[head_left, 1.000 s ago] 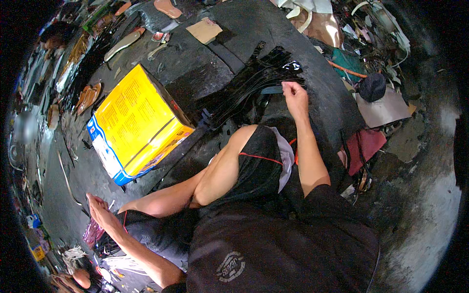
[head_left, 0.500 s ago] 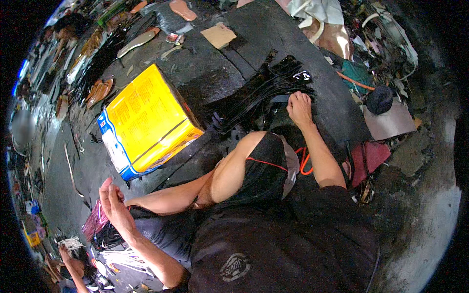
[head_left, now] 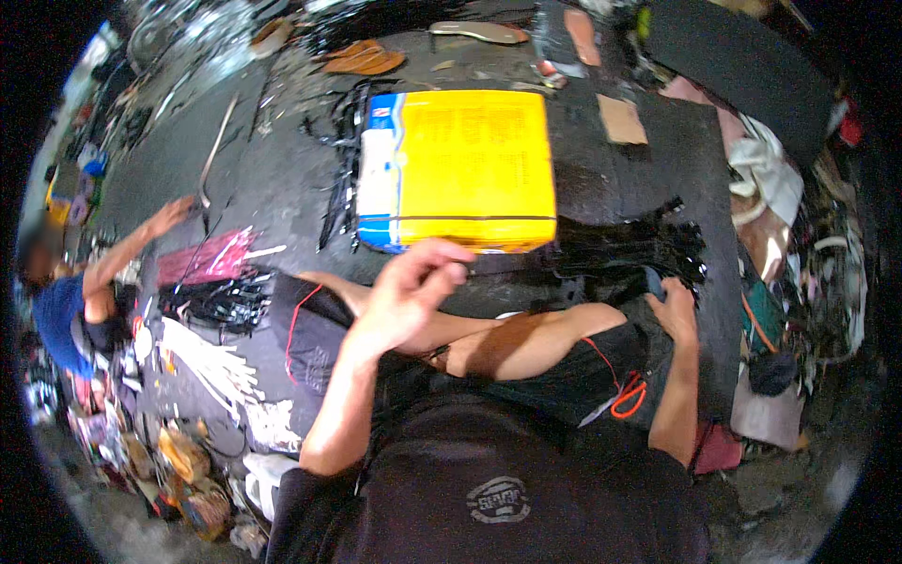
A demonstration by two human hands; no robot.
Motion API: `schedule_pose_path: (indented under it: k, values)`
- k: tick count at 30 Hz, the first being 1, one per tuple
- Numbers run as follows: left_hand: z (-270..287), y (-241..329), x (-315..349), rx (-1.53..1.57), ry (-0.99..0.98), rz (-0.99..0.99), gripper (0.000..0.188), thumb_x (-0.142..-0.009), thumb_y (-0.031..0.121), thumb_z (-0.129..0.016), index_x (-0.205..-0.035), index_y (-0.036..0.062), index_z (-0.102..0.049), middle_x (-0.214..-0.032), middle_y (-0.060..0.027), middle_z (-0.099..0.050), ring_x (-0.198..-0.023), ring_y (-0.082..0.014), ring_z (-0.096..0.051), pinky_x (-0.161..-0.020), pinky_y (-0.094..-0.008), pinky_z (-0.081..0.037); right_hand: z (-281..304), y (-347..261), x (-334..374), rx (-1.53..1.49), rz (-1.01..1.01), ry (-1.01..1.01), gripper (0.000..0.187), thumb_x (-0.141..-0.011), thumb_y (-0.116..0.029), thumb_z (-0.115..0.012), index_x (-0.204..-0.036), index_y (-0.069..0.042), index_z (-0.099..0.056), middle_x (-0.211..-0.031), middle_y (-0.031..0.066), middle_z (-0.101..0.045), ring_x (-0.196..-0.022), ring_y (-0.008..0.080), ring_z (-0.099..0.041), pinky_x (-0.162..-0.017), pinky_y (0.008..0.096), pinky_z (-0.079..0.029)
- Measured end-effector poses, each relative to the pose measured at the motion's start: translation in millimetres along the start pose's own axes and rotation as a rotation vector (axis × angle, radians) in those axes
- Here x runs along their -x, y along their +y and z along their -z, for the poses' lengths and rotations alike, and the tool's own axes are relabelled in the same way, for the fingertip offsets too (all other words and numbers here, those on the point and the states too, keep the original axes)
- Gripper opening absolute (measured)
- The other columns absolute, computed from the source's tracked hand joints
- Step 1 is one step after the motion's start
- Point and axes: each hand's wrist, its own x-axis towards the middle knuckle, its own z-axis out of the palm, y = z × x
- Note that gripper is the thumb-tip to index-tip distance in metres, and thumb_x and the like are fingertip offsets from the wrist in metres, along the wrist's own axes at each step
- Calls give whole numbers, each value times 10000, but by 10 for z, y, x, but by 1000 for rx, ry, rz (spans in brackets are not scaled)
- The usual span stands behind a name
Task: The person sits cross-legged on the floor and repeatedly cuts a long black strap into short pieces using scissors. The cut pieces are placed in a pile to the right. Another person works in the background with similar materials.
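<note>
My left hand (head_left: 413, 291) is raised by the near edge of a yellow, blue and white box (head_left: 470, 169). Its fingers are curled in and pressed together; whatever they may pinch is too small or blurred to name. On the right, my right hand (head_left: 675, 305) reaches down at the near end of a bundle of glossy black strips (head_left: 620, 246). Its fingers are bent beside a small blue-grey piece (head_left: 653, 280), and what they grip is partly hidden. Orange-handled scissors (head_left: 628, 399) lie by my bent leg, blades pointing left.
To the left another person (head_left: 66, 320) stretches an arm over the dark mat (head_left: 169, 150). Pink strips (head_left: 207, 256), black strips (head_left: 211, 299) and white strips (head_left: 211, 362) lie between us. Brown sandals (head_left: 365, 59) and a tan square (head_left: 622, 120) are beyond the box. Scraps (head_left: 766, 179) pile up at right.
The view has swung left, so the other person and the strip piles show more. My left hand now overlaps the box's near edge. My right hand stays by the black strips.
</note>
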Motion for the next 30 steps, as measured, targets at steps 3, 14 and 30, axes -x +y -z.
schedule_pose_path:
  k: [3, 14, 30]
  values:
    - [-289, -1, -185, -69, -112, -160, 189, -1024, 96, -636, -1196, 41, -690, -999, -22, -692, -913, -110, -609, -818, -290, -516, 699, -575, 76, -154, 63, -137, 284, -901, -220, -763, -1043, -6, -643, -987, 246, -699, -971, 470, -663, -850, 485, -518]
    - [-672, 604, -550, -60, -372, -411, 484, -989, 384, -688, -1304, 23, -621, -1144, -163, -708, -1108, -312, -674, -983, -416, -517, 1981, -2394, 212, -420, 609, -339, 266, -855, -221, -806, -1002, -26, -700, -883, 167, -734, -886, 340, -761, -742, 398, -558]
    - [1298, 366, -501, -170, -5, 81, 215, -1018, 252, -692, -1010, 37, -683, -841, 39, -636, -771, -61, -555, -676, -251, -462, 1468, -1769, -821, -447, 308, -75, 274, -905, -217, -784, -822, 23, -681, -759, 67, -668, -770, 128, -601, -744, 318, -472]
